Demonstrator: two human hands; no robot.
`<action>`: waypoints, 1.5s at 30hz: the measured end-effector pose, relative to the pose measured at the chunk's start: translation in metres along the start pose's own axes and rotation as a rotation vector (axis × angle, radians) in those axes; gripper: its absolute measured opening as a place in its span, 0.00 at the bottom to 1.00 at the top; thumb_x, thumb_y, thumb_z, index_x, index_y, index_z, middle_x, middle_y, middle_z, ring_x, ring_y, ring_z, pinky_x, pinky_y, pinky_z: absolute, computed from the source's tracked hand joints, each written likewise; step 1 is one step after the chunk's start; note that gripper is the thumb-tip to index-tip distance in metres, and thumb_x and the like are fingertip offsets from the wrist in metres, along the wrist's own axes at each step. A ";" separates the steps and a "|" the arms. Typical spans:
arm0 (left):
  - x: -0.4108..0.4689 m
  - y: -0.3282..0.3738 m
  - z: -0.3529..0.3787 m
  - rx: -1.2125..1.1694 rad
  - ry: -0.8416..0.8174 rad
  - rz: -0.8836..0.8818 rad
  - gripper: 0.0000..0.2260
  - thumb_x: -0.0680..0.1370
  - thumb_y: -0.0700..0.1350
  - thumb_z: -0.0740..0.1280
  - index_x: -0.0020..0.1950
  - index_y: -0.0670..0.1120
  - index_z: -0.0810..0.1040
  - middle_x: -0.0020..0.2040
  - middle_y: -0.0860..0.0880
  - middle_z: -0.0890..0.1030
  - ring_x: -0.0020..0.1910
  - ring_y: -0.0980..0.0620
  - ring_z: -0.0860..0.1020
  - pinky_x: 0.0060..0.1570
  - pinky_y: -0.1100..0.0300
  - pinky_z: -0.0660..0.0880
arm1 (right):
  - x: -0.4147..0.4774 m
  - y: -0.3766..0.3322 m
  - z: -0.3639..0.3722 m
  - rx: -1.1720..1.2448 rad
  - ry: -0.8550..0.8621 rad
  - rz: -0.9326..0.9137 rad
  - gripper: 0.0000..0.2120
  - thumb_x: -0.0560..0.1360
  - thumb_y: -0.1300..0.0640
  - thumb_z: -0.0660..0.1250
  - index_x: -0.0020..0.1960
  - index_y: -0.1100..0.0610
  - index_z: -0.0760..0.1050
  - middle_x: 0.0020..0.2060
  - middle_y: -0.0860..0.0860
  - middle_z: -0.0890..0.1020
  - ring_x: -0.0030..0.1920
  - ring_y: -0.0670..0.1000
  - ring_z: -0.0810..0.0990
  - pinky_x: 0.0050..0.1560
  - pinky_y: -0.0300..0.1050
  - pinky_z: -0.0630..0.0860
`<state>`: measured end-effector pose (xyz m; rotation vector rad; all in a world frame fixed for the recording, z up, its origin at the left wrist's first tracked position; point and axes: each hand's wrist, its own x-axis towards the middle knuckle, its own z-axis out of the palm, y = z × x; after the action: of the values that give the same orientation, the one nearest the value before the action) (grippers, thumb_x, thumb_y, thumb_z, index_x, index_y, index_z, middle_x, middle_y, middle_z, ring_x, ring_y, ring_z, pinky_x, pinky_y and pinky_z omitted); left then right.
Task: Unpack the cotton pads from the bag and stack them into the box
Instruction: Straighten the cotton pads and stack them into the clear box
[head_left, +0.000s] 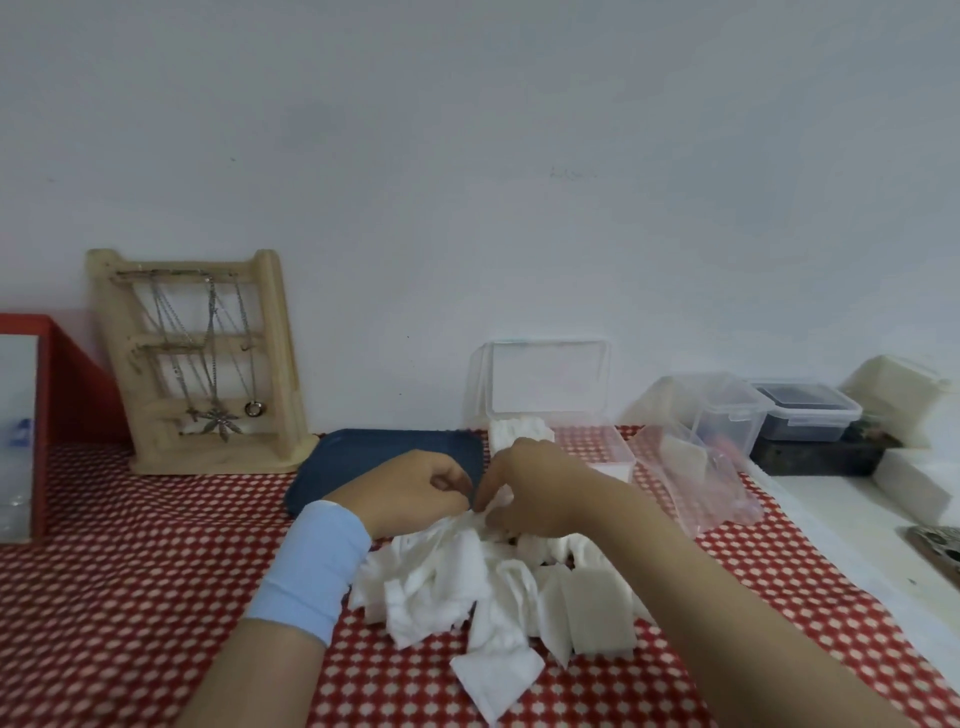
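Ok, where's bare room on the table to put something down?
Bare cloth front-left, between the jewelry stand, red box and the left forearm. Also far half of the blue tray. Crowded: cotton pads mid-table, then clear box, bag and containers to the right.

Single head view, wide-angle, looking forward-down, close over table (130, 571).

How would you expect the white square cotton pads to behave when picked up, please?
Probably floppy and light: the white square cotton pads lie bent and crumpled. They likely cling together, lying tangled on the red dotted tablecloth. Flat, so unlikely to roll.
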<state>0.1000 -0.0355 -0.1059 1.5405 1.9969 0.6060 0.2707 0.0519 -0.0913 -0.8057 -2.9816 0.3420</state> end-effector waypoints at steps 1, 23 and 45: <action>-0.001 -0.002 0.001 -0.030 -0.002 0.004 0.09 0.76 0.54 0.70 0.55 0.58 0.83 0.52 0.61 0.84 0.52 0.62 0.81 0.59 0.61 0.77 | 0.001 0.000 0.001 0.035 0.037 0.017 0.13 0.77 0.50 0.68 0.61 0.45 0.82 0.56 0.41 0.82 0.61 0.49 0.74 0.57 0.40 0.66; -0.004 0.013 0.007 -0.977 0.077 -0.053 0.18 0.82 0.55 0.64 0.58 0.42 0.83 0.52 0.40 0.87 0.50 0.42 0.87 0.42 0.56 0.83 | 0.007 0.022 -0.007 0.974 0.381 0.086 0.06 0.76 0.62 0.72 0.51 0.56 0.86 0.45 0.58 0.86 0.39 0.54 0.86 0.28 0.42 0.72; 0.003 0.005 0.010 -1.057 0.184 -0.089 0.07 0.83 0.40 0.65 0.56 0.38 0.82 0.49 0.40 0.86 0.43 0.46 0.87 0.38 0.59 0.83 | 0.002 0.016 -0.014 0.737 0.287 0.066 0.19 0.76 0.72 0.57 0.44 0.57 0.84 0.27 0.41 0.80 0.31 0.47 0.77 0.30 0.32 0.69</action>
<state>0.1093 -0.0307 -0.1102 0.7459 1.4021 1.4856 0.2782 0.0695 -0.0812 -0.7646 -2.2851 1.1232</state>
